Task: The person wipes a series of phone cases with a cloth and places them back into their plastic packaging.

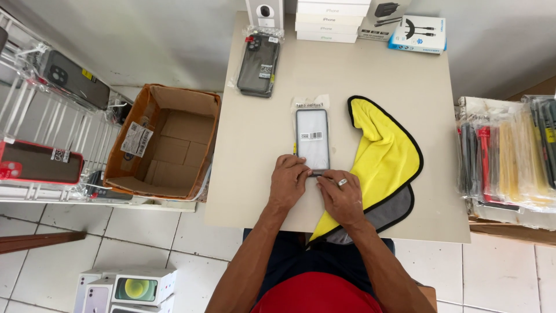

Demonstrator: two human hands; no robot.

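At the near edge of the counter [260, 185], the left hand [288, 182] and right hand [340, 197] meet, fingertips pinching the bottom end of a phone case in a clear sleeve [313, 138], which lies flat and upright before them. Just right of it, touching the right hand, a yellow cloth [385, 153] with black trim overlaps a grey one [394, 211]. Farther up sit dark packaged cases [259, 64] and white boxes [330, 20]. Left of the counter stands an open cardboard box [165, 142].

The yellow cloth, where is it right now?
In the head view, the yellow cloth lies on the table, just right of the packaged phone case and beside the right hand.
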